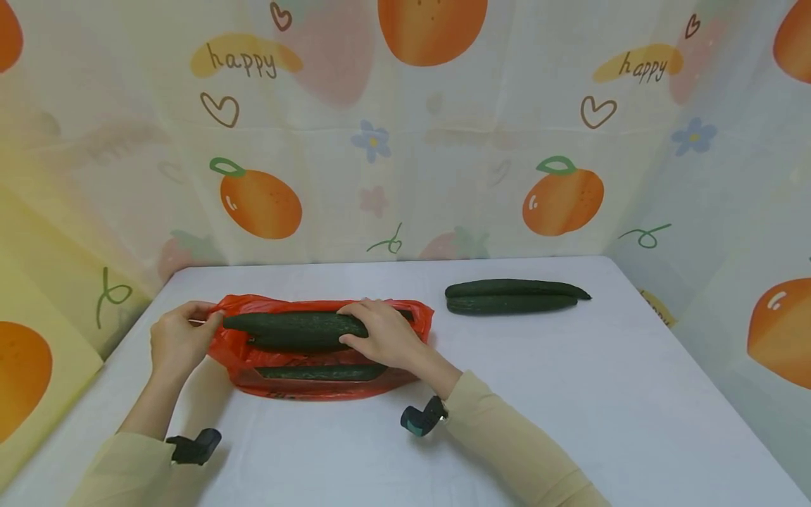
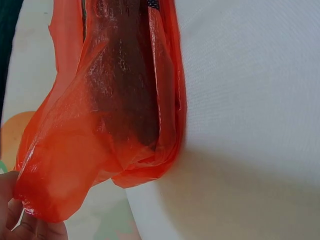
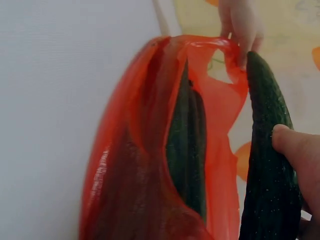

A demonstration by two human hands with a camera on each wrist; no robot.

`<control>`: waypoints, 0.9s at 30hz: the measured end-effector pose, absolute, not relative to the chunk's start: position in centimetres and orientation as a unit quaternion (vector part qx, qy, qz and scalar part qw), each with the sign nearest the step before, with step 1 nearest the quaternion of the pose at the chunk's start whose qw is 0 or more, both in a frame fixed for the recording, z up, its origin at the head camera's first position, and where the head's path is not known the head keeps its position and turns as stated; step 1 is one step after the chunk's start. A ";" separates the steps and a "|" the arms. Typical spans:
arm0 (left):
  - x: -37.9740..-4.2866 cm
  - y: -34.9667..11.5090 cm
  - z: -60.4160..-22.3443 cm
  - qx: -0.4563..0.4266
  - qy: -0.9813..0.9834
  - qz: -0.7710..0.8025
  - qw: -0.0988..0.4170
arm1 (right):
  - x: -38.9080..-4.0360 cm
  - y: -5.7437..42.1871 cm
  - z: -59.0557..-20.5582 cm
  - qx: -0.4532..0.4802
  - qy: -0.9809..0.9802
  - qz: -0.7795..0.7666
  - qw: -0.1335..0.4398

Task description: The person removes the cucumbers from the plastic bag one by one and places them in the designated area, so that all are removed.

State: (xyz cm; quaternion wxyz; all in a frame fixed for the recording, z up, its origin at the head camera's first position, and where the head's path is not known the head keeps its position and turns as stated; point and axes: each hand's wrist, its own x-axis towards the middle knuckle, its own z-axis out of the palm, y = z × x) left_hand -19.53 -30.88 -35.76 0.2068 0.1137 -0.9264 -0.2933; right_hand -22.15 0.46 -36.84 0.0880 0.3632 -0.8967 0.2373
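A red plastic bag (image 1: 243,382) lies on its side on the table, its opening spread. My left hand (image 1: 184,339) pinches the bag's handle at the left end; in the left wrist view, those fingers (image 2: 30,227) grip the red film. With thumb and fingers round it, my right hand (image 1: 388,335) holds a dark green cucumber (image 1: 285,328) over the opening. The right wrist view shows this held cucumber (image 3: 270,192) beside the bag's edge. Other cucumbers (image 3: 186,142) lie inside the bag, partly hidden by the film.
Two cucumbers (image 1: 512,296) lie side by side at the back right of the white table (image 1: 570,394). Behind the table hangs a fruit-patterned cloth (image 1: 443,190). Dark wrist cameras (image 1: 196,447) sit at both cuffs.
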 end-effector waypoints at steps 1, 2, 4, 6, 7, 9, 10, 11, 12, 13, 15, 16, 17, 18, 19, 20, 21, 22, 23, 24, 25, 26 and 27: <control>-19.6 -30.9 -35.8 0.113 -0.927 -0.294 0.206 | -22.2 0.4 -36.7 0.365 -0.895 0.240 0.093; -19.6 -30.9 -35.8 0.112 -0.927 -0.295 0.204 | -22.3 0.3 -36.6 0.366 -0.893 0.242 0.096; -19.6 -30.9 -35.7 0.112 -0.927 -0.294 0.204 | -22.4 0.2 -36.4 0.369 -0.890 0.248 0.102; -19.5 -30.8 -35.7 0.112 -0.926 -0.295 0.205 | -22.5 0.0 -36.2 0.371 -0.887 0.251 0.108; -19.5 -30.7 -35.7 0.112 -0.926 -0.296 0.205 | -22.5 -0.1 -36.1 0.372 -0.887 0.251 0.109; -19.5 -30.7 -35.6 0.114 -0.925 -0.299 0.204 | -22.6 -0.3 -35.9 0.376 -0.885 0.249 0.113; -19.5 -30.6 -35.6 0.116 -0.925 -0.301 0.202 | -22.6 -0.4 -35.8 0.378 -0.885 0.248 0.115; -19.5 -30.6 -35.5 0.118 -0.925 -0.301 0.200 | -22.7 -0.5 -35.7 0.380 -0.884 0.247 0.116; -19.5 -30.6 -35.5 0.120 -0.925 -0.301 0.199 | -22.7 -0.6 -35.6 0.384 -0.882 0.246 0.117; -19.4 -30.6 -35.5 0.123 -0.925 -0.301 0.197 | -22.8 -0.6 -35.5 0.388 -0.881 0.245 0.118; -19.4 -30.6 -35.4 0.126 -0.925 -0.301 0.196 | -22.9 -0.7 -35.2 0.396 -0.878 0.241 0.121; -19.4 -30.6 -35.4 0.127 -0.925 -0.301 0.196 | -23.0 -0.7 -35.1 0.399 -0.877 0.239 0.122; -19.4 -30.6 -35.4 0.127 -0.925 -0.300 0.197 | -23.1 -0.7 -34.9 0.402 -0.876 0.237 0.123; -19.4 -30.6 -35.4 0.126 -0.925 -0.300 0.198 | -23.1 -0.6 -34.8 0.405 -0.875 0.234 0.124; -19.4 -30.6 -35.5 0.126 -0.924 -0.300 0.199 | -23.2 -0.5 -34.6 0.408 -0.874 0.232 0.126; -19.4 -30.6 -35.5 0.124 -0.924 -0.300 0.200 | -23.2 -0.4 -34.5 0.410 -0.874 0.228 0.129; -19.4 -30.6 -35.5 0.122 -0.925 -0.298 0.202 | -23.2 -0.3 -34.4 0.411 -0.874 0.225 0.130; -19.5 -30.7 -35.6 0.120 -0.925 -0.298 0.205 | -23.3 -0.1 -34.2 0.411 -0.874 0.222 0.131; -19.5 -30.7 -35.6 0.118 -0.924 -0.298 0.207 | -23.3 0.1 -34.1 0.412 -0.874 0.221 0.132; -19.5 -30.7 -35.6 0.118 -0.925 -0.296 0.207 | -23.3 0.3 -34.0 0.411 -0.875 0.218 0.133; -19.5 -30.7 -35.6 0.119 -0.925 -0.295 0.208 | -23.3 0.6 -33.9 0.410 -0.876 0.215 0.135; -19.4 -30.7 -35.6 0.118 -0.926 -0.294 0.208 | -23.3 0.8 -33.9 0.409 -0.877 0.211 0.135; -19.4 -30.8 -35.6 0.117 -0.926 -0.294 0.207 | -23.3 1.0 -33.8 0.408 -0.879 0.209 0.136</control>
